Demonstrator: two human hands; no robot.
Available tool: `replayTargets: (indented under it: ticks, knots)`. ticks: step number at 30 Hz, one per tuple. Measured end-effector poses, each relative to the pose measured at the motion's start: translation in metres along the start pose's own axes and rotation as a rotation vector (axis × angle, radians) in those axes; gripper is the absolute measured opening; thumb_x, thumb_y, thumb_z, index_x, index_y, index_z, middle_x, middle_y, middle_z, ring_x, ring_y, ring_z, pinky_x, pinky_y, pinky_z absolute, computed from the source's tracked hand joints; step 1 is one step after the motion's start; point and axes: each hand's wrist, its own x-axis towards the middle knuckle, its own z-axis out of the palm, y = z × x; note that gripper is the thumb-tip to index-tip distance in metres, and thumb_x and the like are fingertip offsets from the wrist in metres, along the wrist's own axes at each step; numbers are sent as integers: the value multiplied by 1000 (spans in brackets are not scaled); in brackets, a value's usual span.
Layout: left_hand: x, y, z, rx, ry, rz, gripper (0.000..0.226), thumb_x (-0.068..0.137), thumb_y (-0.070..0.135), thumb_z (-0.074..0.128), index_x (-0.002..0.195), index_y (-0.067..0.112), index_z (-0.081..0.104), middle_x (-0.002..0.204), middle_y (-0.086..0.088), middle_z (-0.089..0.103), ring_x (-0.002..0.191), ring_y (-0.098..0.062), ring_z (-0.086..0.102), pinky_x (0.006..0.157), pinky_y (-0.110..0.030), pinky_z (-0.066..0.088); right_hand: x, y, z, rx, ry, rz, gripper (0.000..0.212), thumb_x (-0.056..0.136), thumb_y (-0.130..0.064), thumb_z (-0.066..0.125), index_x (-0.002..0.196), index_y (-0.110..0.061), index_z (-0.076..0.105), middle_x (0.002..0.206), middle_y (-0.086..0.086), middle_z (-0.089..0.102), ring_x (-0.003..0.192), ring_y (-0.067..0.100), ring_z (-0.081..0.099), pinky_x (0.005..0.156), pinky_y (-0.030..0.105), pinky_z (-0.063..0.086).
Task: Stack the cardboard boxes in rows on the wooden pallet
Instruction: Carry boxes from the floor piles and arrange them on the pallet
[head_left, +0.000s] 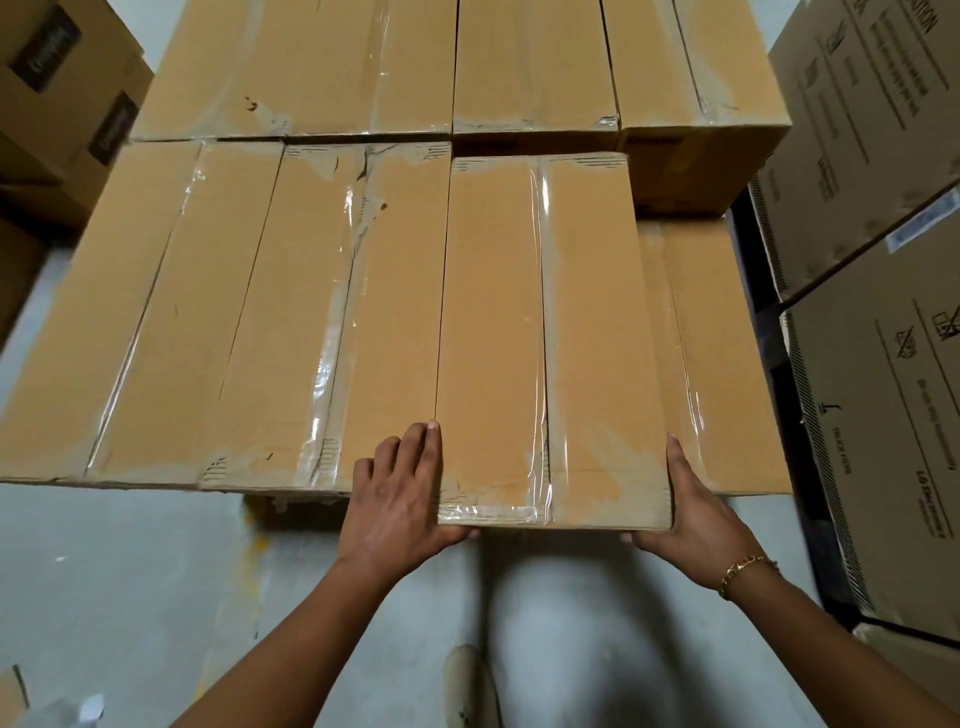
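Now two bare hands held the near end of a long brown cardboard box (545, 338) sealed with clear tape.

It lay in the front row of the stack, touching the brown taped boxes on its left (234, 312), with its far end against the back row of boxes (415, 62) and a lower brown box (717, 364) on its right. The left hand (395, 493) had its fingers straight and close together along the left edge, thumb tucked under the end. The right hand (696, 509), with a gold chain bracelet (748, 566), pressed the right side, thumb under; its other fingers were mostly hidden. The near end stuck out over the grey floor (130, 571).
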Motion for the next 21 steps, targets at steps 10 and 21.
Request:
replayTargets:
  ticks: [10,21]
  knots:
    - [18,-6,-3,45,1,12,127,63,95,55,153,7,37,140,-10,45,103,-32,50,77,-45,46,19,-8,-11,-34,-12,8,136,67,-50,86,156,-34,-16,156,1,40,129,30,53,92,32,47]
    - [23,-15,6,7,26,27,124,68,99,39,157,12,30,140,-7,40,101,-29,46,81,-44,47,23,-7,-14,-32,-12,22,139,64,-56,86,153,-40,-19,146,4,53,121,34,58,90,37,50]
